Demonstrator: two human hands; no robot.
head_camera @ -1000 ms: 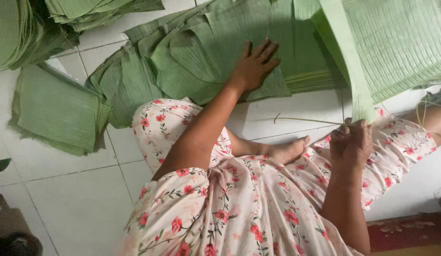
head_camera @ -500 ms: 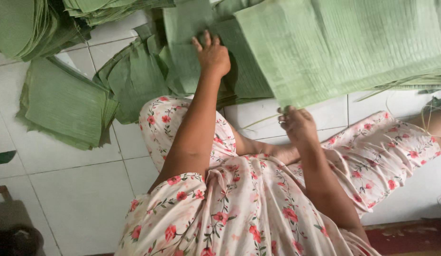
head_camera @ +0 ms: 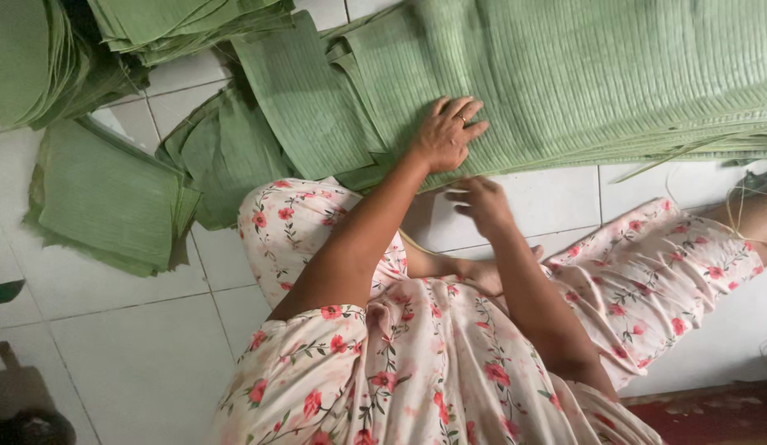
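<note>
You are sitting on a white tiled floor (head_camera: 136, 354) in a pale dress printed with red flowers (head_camera: 433, 379), looking down at your lap, and green leaf sheets lie all around you. The largest is a wide stack of ribbed green leaves (head_camera: 614, 82) that fills the top right and runs off the frame on two sides, so its full extent cannot be seen. Your left hand (head_camera: 446, 136) lies flat on the near edge of that stack, fingers spread, a ring on one finger. Your right hand (head_camera: 482, 206) hovers just below it over the bare tile, fingers loosely curled; whether it pinches anything is too blurred to tell. Three smaller piles show: a squarish one (head_camera: 111, 198) at left, a folded heap (head_camera: 227, 148) between it and the big stack, and one (head_camera: 177, 25) cut off at the top. A further curved bundle (head_camera: 29, 58) is clipped by the top left corner. One bare foot (head_camera: 474, 268) peeks out between your knees
</note>
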